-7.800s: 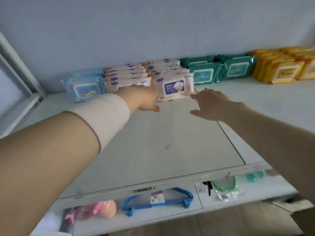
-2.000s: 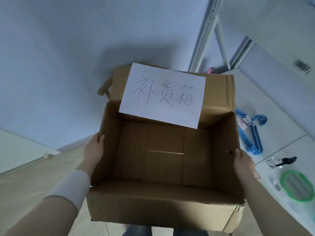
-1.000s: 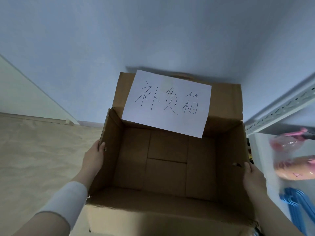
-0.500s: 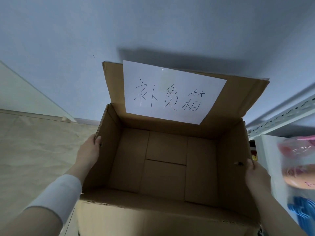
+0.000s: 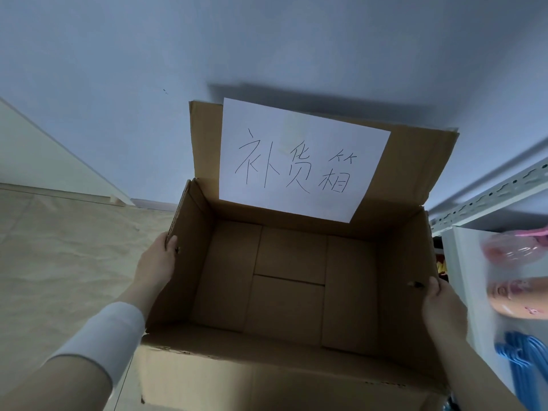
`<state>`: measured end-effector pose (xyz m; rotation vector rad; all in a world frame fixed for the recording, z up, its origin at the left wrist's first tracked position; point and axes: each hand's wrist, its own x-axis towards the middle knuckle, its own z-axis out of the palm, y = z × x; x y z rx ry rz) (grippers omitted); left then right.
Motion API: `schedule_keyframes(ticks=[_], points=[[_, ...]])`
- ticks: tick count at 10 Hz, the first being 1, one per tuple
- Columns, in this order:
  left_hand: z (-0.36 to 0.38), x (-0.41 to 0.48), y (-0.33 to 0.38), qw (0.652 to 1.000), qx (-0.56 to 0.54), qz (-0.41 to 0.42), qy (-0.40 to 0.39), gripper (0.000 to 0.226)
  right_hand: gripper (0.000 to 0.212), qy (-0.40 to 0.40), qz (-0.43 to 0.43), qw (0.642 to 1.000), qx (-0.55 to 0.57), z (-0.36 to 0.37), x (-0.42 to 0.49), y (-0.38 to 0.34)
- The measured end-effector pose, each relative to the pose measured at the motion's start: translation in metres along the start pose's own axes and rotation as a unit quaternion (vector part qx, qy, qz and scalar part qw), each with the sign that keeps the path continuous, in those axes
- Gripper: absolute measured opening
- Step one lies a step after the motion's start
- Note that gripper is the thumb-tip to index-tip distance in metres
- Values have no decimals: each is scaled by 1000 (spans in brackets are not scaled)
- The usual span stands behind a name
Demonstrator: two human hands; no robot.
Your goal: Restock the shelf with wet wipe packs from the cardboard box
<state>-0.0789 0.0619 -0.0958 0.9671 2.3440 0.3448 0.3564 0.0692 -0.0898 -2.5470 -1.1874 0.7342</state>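
An open cardboard box fills the middle of the head view, and its inside holds nothing. A white paper sheet with handwritten characters is stuck to its raised back flap. My left hand grips the box's left wall, thumb over the top edge. My right hand grips the right wall the same way. No wet wipe packs are in sight.
A white shelf with a perforated metal upright stands at the right; it carries pink packaged items and blue hangers. A blue-grey wall rises behind the box. Beige floor spreads to the left.
The view swung from the shelf of wipe packs down to the box. Over the last second the box moved slightly and its back flap tilted up; both hands keep their grip.
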Motion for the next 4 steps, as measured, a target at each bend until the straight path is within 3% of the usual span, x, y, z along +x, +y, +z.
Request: schedule_keyframes(ticks=[1, 2, 3, 4], points=[[-1, -1, 3, 1000, 8, -4, -24, 53, 45, -21, -4, 999, -25, -3, 4, 1], [-7, -9, 22, 990, 133, 39, 24, 61, 44, 7, -39, 997, -70, -12, 0, -14], [-12, -31, 60, 964, 221, 145, 39, 64, 54, 25, -150, 982, -114, -20, -17, -46], [-10, -62, 94, 938, 247, 245, 10, 63, 56, -18, -257, 954, -152, -19, -45, -85]])
